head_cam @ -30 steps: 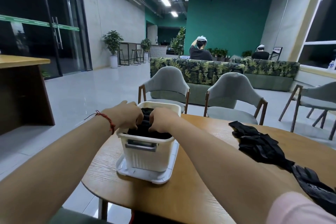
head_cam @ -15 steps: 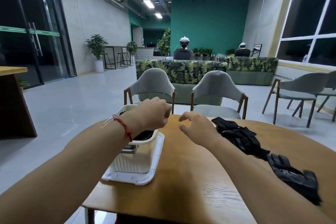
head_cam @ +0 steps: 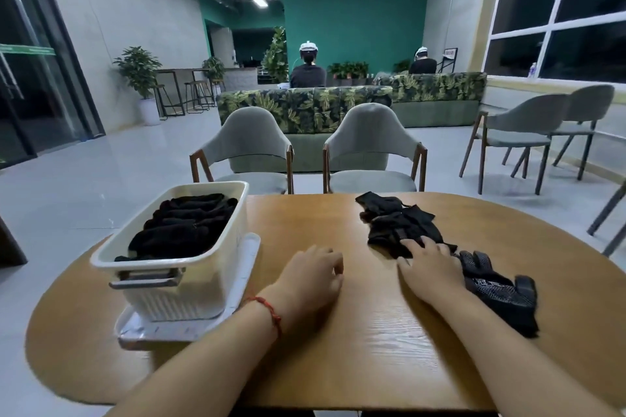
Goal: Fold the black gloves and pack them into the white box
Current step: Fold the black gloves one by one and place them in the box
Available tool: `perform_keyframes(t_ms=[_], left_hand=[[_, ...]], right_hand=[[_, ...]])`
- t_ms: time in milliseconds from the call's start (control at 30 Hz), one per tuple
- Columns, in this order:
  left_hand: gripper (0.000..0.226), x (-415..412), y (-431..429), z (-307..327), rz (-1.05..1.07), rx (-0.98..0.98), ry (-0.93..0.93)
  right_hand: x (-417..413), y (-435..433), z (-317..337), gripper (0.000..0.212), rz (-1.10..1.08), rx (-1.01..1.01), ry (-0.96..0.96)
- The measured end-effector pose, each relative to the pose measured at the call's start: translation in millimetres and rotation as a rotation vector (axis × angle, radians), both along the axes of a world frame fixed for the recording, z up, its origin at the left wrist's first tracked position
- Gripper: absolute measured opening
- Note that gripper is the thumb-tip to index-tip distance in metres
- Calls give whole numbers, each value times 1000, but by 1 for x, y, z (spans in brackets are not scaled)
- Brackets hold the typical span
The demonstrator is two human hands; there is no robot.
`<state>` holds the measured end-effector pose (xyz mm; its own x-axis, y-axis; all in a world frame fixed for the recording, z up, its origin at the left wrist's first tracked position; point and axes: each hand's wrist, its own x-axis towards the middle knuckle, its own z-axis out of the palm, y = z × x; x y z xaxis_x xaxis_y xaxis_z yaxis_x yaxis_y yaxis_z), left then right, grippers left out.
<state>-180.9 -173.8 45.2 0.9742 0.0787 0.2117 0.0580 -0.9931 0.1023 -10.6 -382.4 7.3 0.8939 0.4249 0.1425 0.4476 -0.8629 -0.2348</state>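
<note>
A white box (head_cam: 216,240) stands on its lid at the left of the wooden table (head_cam: 372,342), holding several folded black gloves (head_cam: 183,227). A loose pile of black gloves (head_cam: 396,223) lies on the right side of the table, and another black glove (head_cam: 501,291) lies nearer to me. My right hand (head_cam: 430,271) reaches to the near edge of the pile, its straight fingertips touching the black fabric. My left hand (head_cam: 311,278) rests on the bare table in the middle, fingers loosely curled, holding nothing.
Two grey chairs (head_cam: 369,145) stand at the table's far edge, more chairs (head_cam: 528,132) at the right. A leaf-patterned sofa (head_cam: 338,105) and two seated persons are beyond. The table's left edge curves just past the box.
Both hands left the box and came right. The left hand dropped onto the table; the right hand reached the glove pile. The view swung right, so the box sits further left.
</note>
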Motion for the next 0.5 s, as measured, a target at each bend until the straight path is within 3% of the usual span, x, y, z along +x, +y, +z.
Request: perform_keyframes(t_ms=[167,300,500], left_hand=[[15,4,4,-33,82,-204,-107],[11,9,8,-41,94,-269,-156],[12,11,8,-45,110,-323,-210]], right_hand=[[14,21,-1,44,8,80,-73],[17,29,-9,29,79,389,-132],[22,13,2,43,72,744,-275]])
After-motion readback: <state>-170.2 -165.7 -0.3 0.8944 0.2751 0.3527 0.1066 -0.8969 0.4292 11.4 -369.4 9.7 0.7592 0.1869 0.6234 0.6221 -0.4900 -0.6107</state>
